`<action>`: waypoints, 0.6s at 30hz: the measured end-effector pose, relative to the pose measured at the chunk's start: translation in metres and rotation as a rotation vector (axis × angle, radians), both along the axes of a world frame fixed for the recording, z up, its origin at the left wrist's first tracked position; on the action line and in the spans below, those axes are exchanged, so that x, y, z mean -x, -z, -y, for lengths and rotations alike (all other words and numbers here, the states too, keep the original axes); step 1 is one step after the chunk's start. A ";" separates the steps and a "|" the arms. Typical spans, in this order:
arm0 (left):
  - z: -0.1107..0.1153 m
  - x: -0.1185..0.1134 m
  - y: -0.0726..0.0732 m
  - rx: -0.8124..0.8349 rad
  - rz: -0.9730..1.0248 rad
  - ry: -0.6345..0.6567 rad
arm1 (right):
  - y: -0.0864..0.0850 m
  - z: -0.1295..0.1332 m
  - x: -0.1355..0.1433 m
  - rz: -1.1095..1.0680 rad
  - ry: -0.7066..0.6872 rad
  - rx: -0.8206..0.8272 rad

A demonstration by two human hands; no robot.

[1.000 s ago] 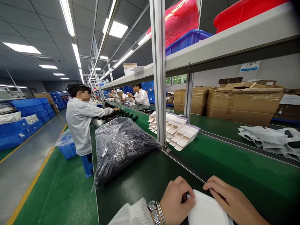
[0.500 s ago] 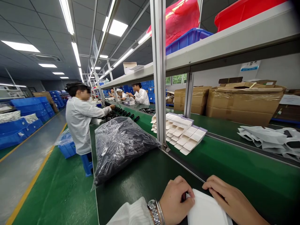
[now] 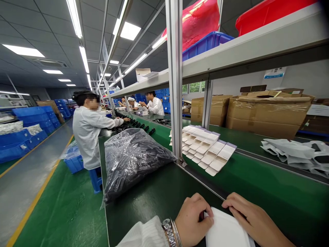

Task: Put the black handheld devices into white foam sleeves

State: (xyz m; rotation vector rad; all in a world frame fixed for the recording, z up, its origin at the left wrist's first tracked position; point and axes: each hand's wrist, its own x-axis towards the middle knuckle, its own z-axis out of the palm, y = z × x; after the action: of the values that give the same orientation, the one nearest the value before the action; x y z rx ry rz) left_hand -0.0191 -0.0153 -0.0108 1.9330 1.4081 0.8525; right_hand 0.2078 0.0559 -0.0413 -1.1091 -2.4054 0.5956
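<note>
At the bottom of the view, a white flat item (image 3: 226, 228) lies between my two hands, its lower part cut off by the frame. My left hand (image 3: 194, 218), with a watch and bangles at the wrist, pinches its upper left corner. Curled fingers of my right hand (image 3: 253, 218) rest at its upper right edge; whether they grip it is hard to tell. A clear plastic bag of dark items (image 3: 136, 161) lies on the green table to the left. Beyond my hands, open white boxes (image 3: 208, 147) stand in slanted rows on the green belt.
A metal post (image 3: 175, 85) rises from the table, carrying a shelf (image 3: 231, 51) with blue and red bins. White bags (image 3: 298, 154) lie at the right, before cardboard cartons (image 3: 267, 116). A seated co-worker (image 3: 87, 133) reaches towards black parts on the belt; others sit farther back.
The rows of white boxes and the black parts have moved right and nearer along the belt. The co-worker's arm has shifted slightly right. My hands look unchanged.
</note>
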 end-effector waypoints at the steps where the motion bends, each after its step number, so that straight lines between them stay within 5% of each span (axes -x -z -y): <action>1: 0.000 0.000 0.000 0.002 0.000 0.001 | 0.000 0.000 0.000 0.005 0.001 0.002; 18: 0.000 0.000 0.000 0.008 -0.018 0.001 | 0.001 0.000 0.000 0.008 0.009 0.006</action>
State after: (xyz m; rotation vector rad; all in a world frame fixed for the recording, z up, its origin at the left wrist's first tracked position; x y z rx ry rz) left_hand -0.0190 -0.0158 -0.0105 1.9396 1.4185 0.8294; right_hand 0.2077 0.0559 -0.0418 -1.1254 -2.4058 0.5967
